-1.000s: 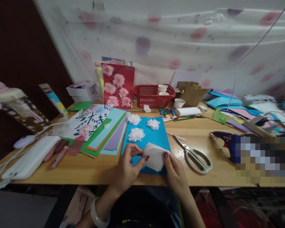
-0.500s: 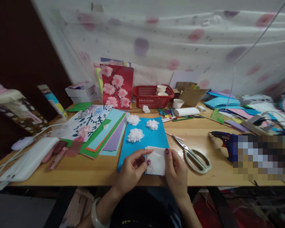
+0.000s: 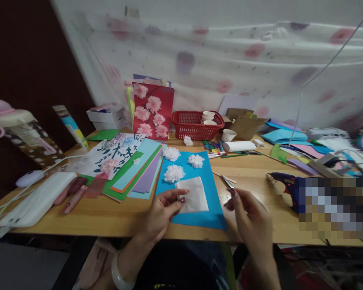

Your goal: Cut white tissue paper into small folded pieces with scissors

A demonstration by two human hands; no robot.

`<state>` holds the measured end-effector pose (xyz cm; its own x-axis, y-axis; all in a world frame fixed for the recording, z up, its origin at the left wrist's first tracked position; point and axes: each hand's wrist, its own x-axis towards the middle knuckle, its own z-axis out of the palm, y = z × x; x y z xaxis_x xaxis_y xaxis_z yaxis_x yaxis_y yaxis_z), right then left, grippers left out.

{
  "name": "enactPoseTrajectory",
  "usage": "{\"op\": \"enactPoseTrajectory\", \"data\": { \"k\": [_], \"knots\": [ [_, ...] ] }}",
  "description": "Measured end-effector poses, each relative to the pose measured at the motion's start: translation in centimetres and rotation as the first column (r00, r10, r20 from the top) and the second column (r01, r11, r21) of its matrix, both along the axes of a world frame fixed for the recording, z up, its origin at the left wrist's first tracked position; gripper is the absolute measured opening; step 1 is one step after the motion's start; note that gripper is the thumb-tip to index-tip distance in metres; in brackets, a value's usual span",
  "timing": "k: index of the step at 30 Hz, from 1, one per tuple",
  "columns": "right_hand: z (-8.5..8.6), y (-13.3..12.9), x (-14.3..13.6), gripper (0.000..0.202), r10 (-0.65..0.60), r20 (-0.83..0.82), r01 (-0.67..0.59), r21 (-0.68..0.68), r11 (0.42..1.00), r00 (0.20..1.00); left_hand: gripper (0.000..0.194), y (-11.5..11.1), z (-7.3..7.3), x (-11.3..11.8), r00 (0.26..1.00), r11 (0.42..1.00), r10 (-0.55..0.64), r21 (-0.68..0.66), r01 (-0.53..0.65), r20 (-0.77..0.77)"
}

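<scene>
A thin square of white tissue paper point(image 3: 195, 195) lies over a blue sheet of card point(image 3: 213, 213). My left hand point(image 3: 161, 213) pinches the tissue's left edge between thumb and fingers. Over on the right, my right hand point(image 3: 251, 217) is bent around the middle of a pair of scissors, with the blades point(image 3: 228, 181) pointing away past its fingertips; the palm covers most of the handles. Three ruffled white paper flowers point(image 3: 174, 173) sit on the upper part of the blue card.
Fanned coloured paper point(image 3: 145, 183) lies left. Behind stand a red card with pink flowers point(image 3: 154, 108) and a red basket point(image 3: 184, 125) of cups. A glue gun point(image 3: 286, 183) with a small red light rests at right. A white power bank point(image 3: 39, 201) is at far left.
My right hand has let go of the tissue's right edge and moved right onto the scissors. The tissue has tilted and shifted slightly, still in my left hand. The view has shifted a little.
</scene>
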<state>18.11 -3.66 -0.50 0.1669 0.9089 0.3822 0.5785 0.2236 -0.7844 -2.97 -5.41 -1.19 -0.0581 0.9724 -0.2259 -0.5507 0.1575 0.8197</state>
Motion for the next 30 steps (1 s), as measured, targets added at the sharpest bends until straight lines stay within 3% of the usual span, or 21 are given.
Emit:
{"op": "enactPoseTrajectory", "data": {
  "k": [3, 6, 8, 11, 16, 18, 20, 21, 23, 27, 30],
  "knots": [
    [-0.5, 0.9, 4.0, 0.035, -0.127, 0.350, 0.134, 0.003, 0.991, 0.928, 0.026, 0.3, 0.8, -0.8, 0.947, 0.986, 0.052, -0.164, 0.000, 0.317],
    [-1.9, 1.7, 6.7, 0.035, -0.068, 0.495, 0.131, -0.094, 0.987, 0.866, 0.029, 0.5, 1.6, -1.4, 0.868, 0.976, 0.085, -0.215, 0.026, 0.490],
    [-2.7, 2.2, 7.3, 0.036, -0.027, 0.542, 0.103, -0.111, 0.988, 0.840, 0.027, 0.6, 1.9, -1.6, 0.833, 0.976, 0.110, -0.216, 0.011, 0.542],
    [-3.1, 2.8, 7.0, 0.034, -0.060, 0.640, 0.137, -0.070, 0.988, 0.766, 0.028, 0.5, 2.1, -1.7, 0.805, 0.973, 0.146, -0.230, -0.012, 0.574],
    [-2.1, 2.5, 6.4, 0.029, -0.136, 0.632, 0.214, -0.049, 0.976, 0.763, 0.029, 0.3, 1.8, -1.3, 0.824, 0.970, 0.166, -0.240, -0.038, 0.542],
    [-1.1, 1.7, 6.3, 0.029, -0.121, 0.487, 0.186, -0.087, 0.979, 0.865, 0.030, 0.3, 1.6, -1.1, 0.839, 0.969, 0.167, -0.242, -0.043, 0.518],
    [-0.2, 0.8, 5.7, 0.031, -0.022, 0.124, 0.043, -0.176, 0.983, 0.992, 0.030, 0.4, 1.5, -0.8, 0.849, 0.960, 0.199, -0.273, -0.068, 0.489],
    [0.2, 0.4, 5.0, 0.032, 0.046, -0.111, -0.069, -0.214, 0.974, 0.993, 0.031, 0.4, 1.4, -0.8, 0.852, 0.951, 0.224, -0.298, -0.084, 0.474],
    [0.6, -0.5, 3.2, 0.034, 0.148, -0.470, -0.282, -0.227, 0.932, 0.870, 0.031, 0.4, 1.4, -0.7, 0.850, 0.934, 0.266, -0.340, -0.111, 0.455],
    [0.7, -2.1, -1.6, 0.036, 0.180, -0.769, -0.481, -0.182, 0.858, 0.613, 0.031, 0.2, 2.1, -0.8, 0.847, 0.931, 0.281, -0.343, -0.126, 0.451],
    [1.3, -3.4, -3.7, 0.044, 0.238, -0.910, -0.725, -0.092, 0.683, 0.340, 0.031, -0.1, 2.8, -0.9, 0.842, 0.940, 0.273, -0.316, -0.130, 0.465]
  ]
}}
